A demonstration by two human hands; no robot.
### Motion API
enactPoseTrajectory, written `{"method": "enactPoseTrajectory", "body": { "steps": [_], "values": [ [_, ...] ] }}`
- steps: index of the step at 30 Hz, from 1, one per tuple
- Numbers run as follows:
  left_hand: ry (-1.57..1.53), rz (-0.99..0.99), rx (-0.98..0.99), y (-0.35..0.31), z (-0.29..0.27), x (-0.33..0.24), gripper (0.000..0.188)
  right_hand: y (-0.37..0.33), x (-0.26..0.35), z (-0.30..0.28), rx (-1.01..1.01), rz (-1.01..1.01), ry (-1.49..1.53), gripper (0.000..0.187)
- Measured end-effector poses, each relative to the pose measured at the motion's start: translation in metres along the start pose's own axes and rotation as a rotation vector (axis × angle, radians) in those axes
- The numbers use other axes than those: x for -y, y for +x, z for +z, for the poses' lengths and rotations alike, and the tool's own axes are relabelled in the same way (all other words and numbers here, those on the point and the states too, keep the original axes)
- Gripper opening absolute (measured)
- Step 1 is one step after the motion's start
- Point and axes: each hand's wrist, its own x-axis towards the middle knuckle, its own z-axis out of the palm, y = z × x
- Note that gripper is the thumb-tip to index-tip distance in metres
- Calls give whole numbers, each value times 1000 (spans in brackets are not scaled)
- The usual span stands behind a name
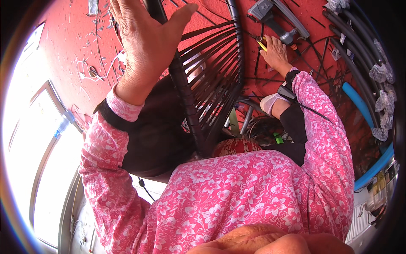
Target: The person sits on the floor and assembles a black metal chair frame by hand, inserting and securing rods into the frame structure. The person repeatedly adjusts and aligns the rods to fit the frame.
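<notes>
A dark tubular frame [240, 55] stands between my legs, with brown flat strips [209, 63] strung side by side across it and wrapped round its tubes. My left hand [146, 46] is raised at the frame's left tube, fingers stretched and thumb spread, holding nothing. The finger ends pass out of the upper edge of view. Beyond the frame's right side, my right hand [275, 53] is low over the floor, its fingers closed on small pliers with yellow handles [263, 45]. The pliers' metal jaws point toward the frame.
Next to my right hand lies a grey power tool [272, 23]. Cut strip scraps litter the red floor [50, 51]. A white cable [91, 75] lies at left. Black tubes [359, 51] with plastic wrapping and a blue tube [359, 101] are at right. A red patterned seat [237, 146] is beneath me.
</notes>
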Motion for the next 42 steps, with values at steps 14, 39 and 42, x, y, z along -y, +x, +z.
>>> {"method": "enactPoseTrajectory", "body": {
  "steps": [14,39,42],
  "values": [
    [-1041,-1038,97,37,-15,-23,17,-6,-8,-2,103,-32,-170,62],
    [-1297,-437,-75,5,-112,-94,35,-1,-33,-69,-115,580,1850,28],
    [-1342,-390,-116,-16,-136,-107,32,-9,-10,-151,-71,333,2121,35]
  ]
}}
